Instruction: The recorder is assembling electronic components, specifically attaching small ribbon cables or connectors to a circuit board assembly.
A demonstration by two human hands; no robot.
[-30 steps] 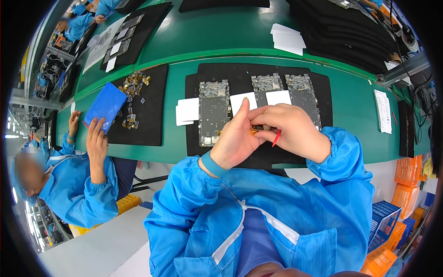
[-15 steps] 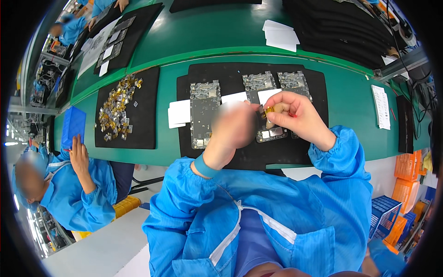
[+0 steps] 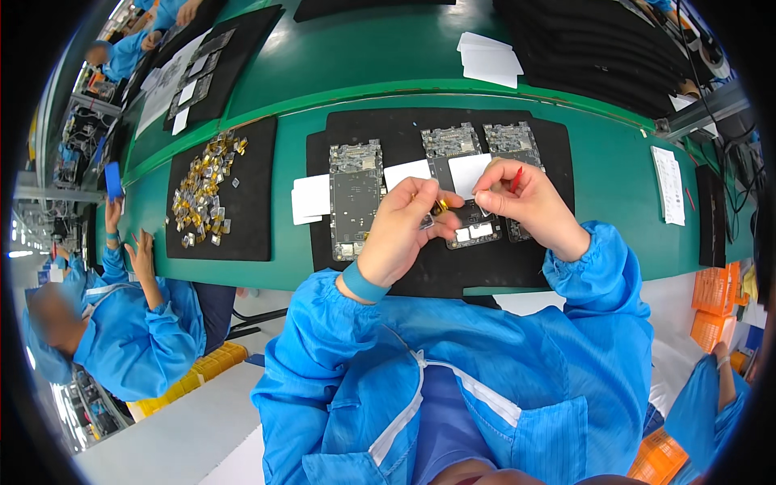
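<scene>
My left hand (image 3: 404, 220) pinches a small camera-like part with a gold flex strip (image 3: 439, 208) and a dark, shiny end. Close by on the right, my right hand (image 3: 529, 202) is closed, with a slim red tool (image 3: 516, 179) poking up between its fingers; the tool's lower end is mostly hidden. Both hands hover over the black mat (image 3: 420, 279). Beneath and beside them lie a long circuit board (image 3: 356, 202) on the left, a middle circuit board (image 3: 450, 143) partly covered by my hands, and a right-hand circuit board (image 3: 511, 145).
White cards (image 3: 310, 200) lie between and beside the boards. Left, a black mat (image 3: 259, 202) carries a pile of small gold-and-silver parts (image 3: 202, 194). White sheets (image 3: 491, 61) and a paper list (image 3: 668, 186) rest farther off. A co-worker (image 3: 137, 331) sits at left, holding a blue tray (image 3: 113, 181).
The gold-strip part has passed from my right fingers to my left hand. The red tool now shows in my right hand. The co-worker's blue tray has shifted away; a person's arm appears at lower right.
</scene>
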